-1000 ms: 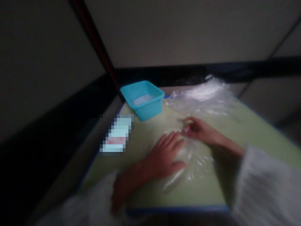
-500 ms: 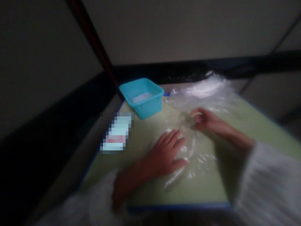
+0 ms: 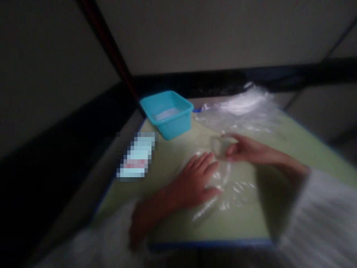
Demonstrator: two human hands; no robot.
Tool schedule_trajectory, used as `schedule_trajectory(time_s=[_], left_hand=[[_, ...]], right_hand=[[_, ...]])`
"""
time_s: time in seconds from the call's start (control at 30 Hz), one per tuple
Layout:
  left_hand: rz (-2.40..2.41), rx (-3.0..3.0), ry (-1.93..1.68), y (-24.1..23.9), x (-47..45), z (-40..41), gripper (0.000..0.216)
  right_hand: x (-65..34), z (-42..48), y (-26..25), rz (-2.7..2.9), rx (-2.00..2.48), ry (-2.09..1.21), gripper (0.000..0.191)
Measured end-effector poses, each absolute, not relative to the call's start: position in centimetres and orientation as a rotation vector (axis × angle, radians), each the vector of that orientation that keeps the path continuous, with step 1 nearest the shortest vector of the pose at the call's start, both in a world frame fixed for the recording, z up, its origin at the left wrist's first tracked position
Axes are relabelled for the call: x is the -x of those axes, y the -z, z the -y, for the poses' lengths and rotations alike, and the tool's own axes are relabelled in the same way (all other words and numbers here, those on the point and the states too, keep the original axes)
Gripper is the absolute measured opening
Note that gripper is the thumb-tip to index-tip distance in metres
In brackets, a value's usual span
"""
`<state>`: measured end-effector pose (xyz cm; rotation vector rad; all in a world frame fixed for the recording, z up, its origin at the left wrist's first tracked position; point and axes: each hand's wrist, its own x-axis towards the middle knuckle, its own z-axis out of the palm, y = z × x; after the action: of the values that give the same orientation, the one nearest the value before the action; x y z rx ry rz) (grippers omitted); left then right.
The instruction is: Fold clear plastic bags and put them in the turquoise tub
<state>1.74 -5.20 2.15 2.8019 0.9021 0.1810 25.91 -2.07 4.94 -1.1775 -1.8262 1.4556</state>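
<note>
My left hand [image 3: 193, 182] lies flat with fingers spread on a clear plastic bag [image 3: 237, 195], pressing it against the table. Just beyond those fingertips, my right hand [image 3: 244, 148] grips a translucent ring that looks like a roll of clear tape [image 3: 219, 147]. The thumb and fingers pinch its right side, low over the far part of the bag. Blur and dim light hide whether a strip runs from the roll to the plastic.
A turquoise plastic basket [image 3: 178, 125] with something pale inside stands at the table's far left corner. Near the left edge lies a pixelated bright phone-like screen [image 3: 138, 154]. A heap of clear plastic bags [image 3: 245, 106] covers the back. Walls border the pale green table [image 3: 173, 230].
My right hand has turned and its fingers have opened out somewhat, so the roll's round shape shows more plainly. My left hand stays flat on the bag.
</note>
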Motion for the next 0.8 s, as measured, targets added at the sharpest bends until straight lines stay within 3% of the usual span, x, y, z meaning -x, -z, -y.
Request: schedule_trajectory(time_s=[0.3, 0.5, 0.8], left_hand=[[-0.903, -2.789, -0.142, -2.1, -1.7, 5.1, 0.068], [-0.885, -2.803, -0.153, -2.1, -1.5, 4.9, 0.069], [-0.811, -2.823, -0.157, -1.9, -0.7, 4.2, 0.073]], right_hand=[[-28.4, 2.3, -6.3, 1.967, 1.341, -1.264, 0.049], [-30.6, 2.1, -7.0, 2.127, 1.500, -1.100, 0.048], [-31.8, 2.0, -5.0, 2.323, 1.719, -0.413, 0.047]])
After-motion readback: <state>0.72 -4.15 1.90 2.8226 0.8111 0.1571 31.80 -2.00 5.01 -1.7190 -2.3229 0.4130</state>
